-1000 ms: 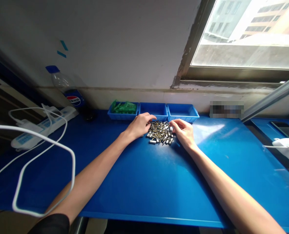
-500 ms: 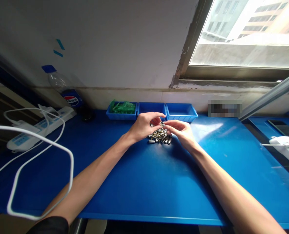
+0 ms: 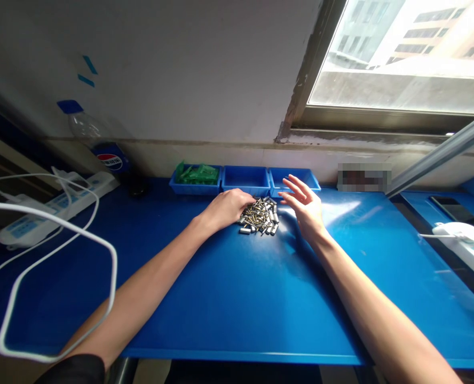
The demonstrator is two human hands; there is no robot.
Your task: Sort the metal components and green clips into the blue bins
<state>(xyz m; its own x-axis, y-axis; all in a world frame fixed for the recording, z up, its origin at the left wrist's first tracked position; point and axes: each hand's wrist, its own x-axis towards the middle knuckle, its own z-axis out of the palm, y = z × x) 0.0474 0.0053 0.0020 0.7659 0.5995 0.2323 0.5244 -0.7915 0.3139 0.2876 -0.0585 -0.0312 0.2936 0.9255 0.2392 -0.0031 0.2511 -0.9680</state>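
Green bits (image 3: 199, 174) are in a bin (image 3: 195, 189), but a whole pile (image 3: 260, 214) looks left. Left hand (image 3: 227, 207)'s curled at its edge, can't tell if gripping; right hand (image 3: 308, 207)'s splayed, seemingly holding nothing.

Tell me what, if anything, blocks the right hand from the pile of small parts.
Nothing visible does: between the right hand and the pile of small parts only blue tabletop shows. The left hand is at the pile's left edge; the blue bins stand behind the pile.
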